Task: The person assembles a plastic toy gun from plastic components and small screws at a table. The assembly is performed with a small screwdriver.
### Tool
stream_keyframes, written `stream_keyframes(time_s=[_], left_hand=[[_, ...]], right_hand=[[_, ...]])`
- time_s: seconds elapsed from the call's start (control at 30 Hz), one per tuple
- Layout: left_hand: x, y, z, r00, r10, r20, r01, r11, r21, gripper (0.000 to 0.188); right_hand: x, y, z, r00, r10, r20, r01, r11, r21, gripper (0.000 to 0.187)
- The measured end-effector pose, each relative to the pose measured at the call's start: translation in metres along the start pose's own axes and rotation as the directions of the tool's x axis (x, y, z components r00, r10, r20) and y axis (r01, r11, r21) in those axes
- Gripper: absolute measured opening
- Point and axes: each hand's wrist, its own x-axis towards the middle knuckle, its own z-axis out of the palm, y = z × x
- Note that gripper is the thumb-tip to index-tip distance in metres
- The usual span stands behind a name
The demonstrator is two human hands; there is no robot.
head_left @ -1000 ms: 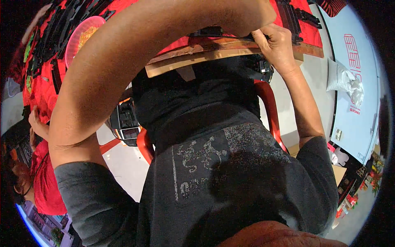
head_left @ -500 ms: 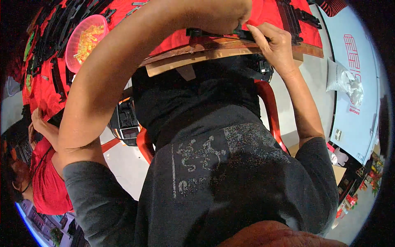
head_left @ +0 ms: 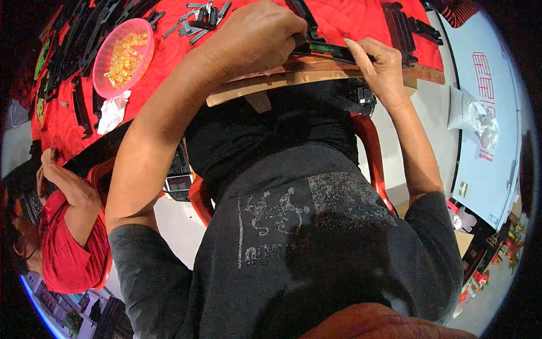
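A long, narrow black plastic strip [head_left: 337, 52] with a green patch along it lies by the near edge of the red-covered table. My right hand [head_left: 379, 63] pinches its right end between thumb and fingers. At the strip's left end is my left hand [head_left: 270, 35], closed, fingers curled down; what sits in its fingertips is hidden. Just beyond the left hand another black bar [head_left: 302, 16] slants away. Small grey and black pieces [head_left: 204, 17] lie in a loose pile farther left.
A pink basket [head_left: 151, 53] of amber translucent pieces stands left, with crumpled white tissue [head_left: 113, 112] below it. Black bars [head_left: 400, 34] lie at the far right and left. A person in a red top [head_left: 73, 243] sits at left. Brown cardboard [head_left: 282, 78] lines the table's near edge.
My left hand has moved left along the strip, away from my right hand, and its forearm has swung lower. The grey pile and tissue now show. My right hand stays at the strip's right end.
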Motion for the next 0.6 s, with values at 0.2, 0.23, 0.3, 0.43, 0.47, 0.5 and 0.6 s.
stream_keyframes(time_s=[0.2, 0.23, 0.3, 0.43, 0.47, 0.5, 0.6], left_hand=[[-0.011, -0.009, 0.032, 0.936, -0.32, 0.147, 0.301, 0.944, 0.136, 0.012], [-0.012, -0.011, 0.033, 0.936, -0.32, 0.147, 0.302, 0.944, 0.133, 0.012], [-0.011, -0.014, 0.035, 0.917, -0.352, 0.187, 0.336, 0.935, 0.112, 0.014], [0.012, -0.009, 0.001, 0.819, -0.38, 0.429, 0.451, 0.89, -0.073, 0.021], [0.013, -0.013, 0.0, 0.818, -0.384, 0.428, 0.454, 0.888, -0.073, 0.021], [0.019, -0.015, -0.002, 0.793, -0.358, 0.493, 0.487, 0.859, -0.158, 0.022], [0.029, -0.017, -0.005, 0.578, -0.463, 0.672, 0.742, 0.641, -0.196, 0.024]], right_hand=[[0.0, -0.002, 0.0, 1.0, 0.031, 0.005, -0.031, 0.999, -0.018, 0.025], [0.0, -0.003, 0.0, 1.0, 0.021, 0.004, -0.021, 0.999, -0.032, 0.025], [-0.001, -0.002, -0.001, 1.0, 0.019, 0.007, -0.019, 0.998, -0.052, 0.025], [0.001, -0.004, -0.001, 0.995, -0.093, -0.029, 0.092, 0.995, -0.04, 0.024], [0.002, -0.005, -0.002, 0.994, -0.102, -0.025, 0.101, 0.994, -0.037, 0.023], [0.002, -0.005, -0.002, 0.995, -0.1, -0.022, 0.099, 0.994, -0.039, 0.023], [0.001, -0.003, -0.001, 0.994, -0.109, -0.022, 0.108, 0.993, -0.056, 0.021]])
